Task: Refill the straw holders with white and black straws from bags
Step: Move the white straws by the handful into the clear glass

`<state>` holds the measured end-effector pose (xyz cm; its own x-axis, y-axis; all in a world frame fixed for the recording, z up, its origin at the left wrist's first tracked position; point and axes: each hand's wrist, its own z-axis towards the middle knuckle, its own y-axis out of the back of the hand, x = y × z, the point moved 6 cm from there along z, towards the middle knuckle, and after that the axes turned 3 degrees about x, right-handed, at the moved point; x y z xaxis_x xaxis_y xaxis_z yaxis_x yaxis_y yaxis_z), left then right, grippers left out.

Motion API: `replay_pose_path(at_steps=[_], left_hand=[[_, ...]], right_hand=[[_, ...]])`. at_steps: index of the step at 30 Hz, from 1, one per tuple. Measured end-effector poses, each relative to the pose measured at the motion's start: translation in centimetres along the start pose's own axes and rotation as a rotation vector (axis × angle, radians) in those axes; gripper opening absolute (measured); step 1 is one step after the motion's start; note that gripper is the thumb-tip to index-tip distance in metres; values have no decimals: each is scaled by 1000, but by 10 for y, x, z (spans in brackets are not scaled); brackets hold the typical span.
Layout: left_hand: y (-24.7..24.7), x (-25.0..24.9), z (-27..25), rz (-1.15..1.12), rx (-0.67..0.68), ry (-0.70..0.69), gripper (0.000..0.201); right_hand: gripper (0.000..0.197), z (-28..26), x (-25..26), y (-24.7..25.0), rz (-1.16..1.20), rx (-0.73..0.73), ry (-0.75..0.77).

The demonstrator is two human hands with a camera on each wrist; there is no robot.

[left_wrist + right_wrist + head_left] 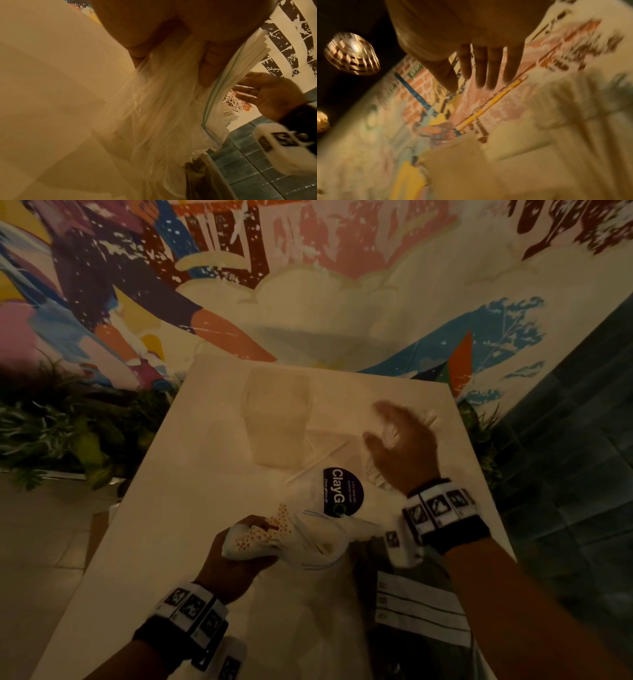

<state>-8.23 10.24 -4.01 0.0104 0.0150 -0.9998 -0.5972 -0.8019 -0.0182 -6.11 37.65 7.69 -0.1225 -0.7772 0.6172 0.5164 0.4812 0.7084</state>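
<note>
My left hand (239, 553) grips a clear zip bag (308, 539) near its mouth, and the ends of white straws (270, 530) stick out of it. In the left wrist view my fingers (205, 65) curl round the bag's crumpled plastic (163, 108), with the white straws (248, 54) fanned past the zip edge. My right hand (394, 436) hovers blurred over the table, fingers (488, 67) straight and holding nothing. A clear, box-shaped straw holder (277, 419) stands at the far middle of the white table (171, 508). One loose white straw (315, 463) lies beside it.
A plastic bag with a dark round ClayGo sticker (342, 491) lies mid-table under my right wrist. Another bag with a white label and dark contents (421, 611) lies at the near right. Plants (68, 422) and a painted mural wall (308, 285) border the table.
</note>
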Motion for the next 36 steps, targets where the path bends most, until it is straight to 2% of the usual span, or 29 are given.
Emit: replay_pose_path(at_steps=[2,4,6,8,13,16,19,20,22,25,29,32,34,36], left_hand=[[0,1,0,0,9,-1,43],[-2,0,0,20,24,0,44],[-3,1,1,32,29,11,46],[-2,1,1,64,29,3,45],[0,5,2,114,24,-21,44],[-2,8,4,121,35,-34,59],[-9,11,10,-89,116,-7,88],[-11,14,12,-99,146,4,92],[-13,11,14,-15,134,-16,79],[-12,4,9,-83,49,-37,59],[-10,2,7,-19,19,-64,52],[-8,5,5,-17,23,-93,49],[-7,6,3,-29,21,-88,47],[-7,5,4,-35,13,-84,47]], right_hand=[[61,-33,25,-36,254,361,-71],[80,-68,37,-72,307,690,-128],[90,-90,37,-97,272,835,-108],[84,-97,39,-106,259,815,-59],[48,-100,45,-106,354,647,-26],[35,-102,48,-98,381,560,31],[31,-106,47,-95,446,506,44],[30,-107,46,-97,457,503,40],[28,-108,44,-99,456,474,27],[22,-110,41,-100,440,427,29],[17,-110,33,-98,436,392,-7],[3,-108,24,-86,367,242,-51],[12,-106,19,-81,388,193,-130],[11,-102,17,-77,474,147,-160]])
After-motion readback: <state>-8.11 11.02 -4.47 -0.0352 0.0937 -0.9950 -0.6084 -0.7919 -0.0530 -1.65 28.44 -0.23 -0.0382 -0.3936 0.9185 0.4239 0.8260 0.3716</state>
